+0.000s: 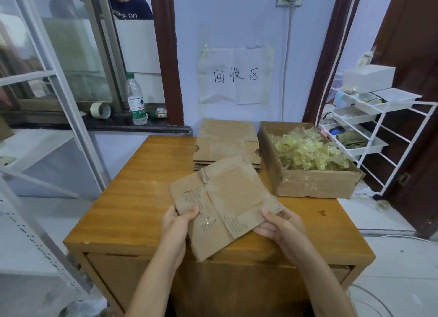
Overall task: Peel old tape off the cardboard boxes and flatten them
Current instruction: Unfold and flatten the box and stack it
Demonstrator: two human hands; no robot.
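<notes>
Pinching a flattened, scuffed cardboard box [222,198] with torn tape marks, left hand [176,224] and right hand [279,226] fingers curled.

Both arms stretched forward, left hand [176,219] and right hand [276,224] each pinching, thumbs on top, fingers curled underneath.

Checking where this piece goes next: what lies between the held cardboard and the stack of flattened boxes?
Only bare wooden table, in the head view; the held cardboard nearly overlaps the stack.
</notes>
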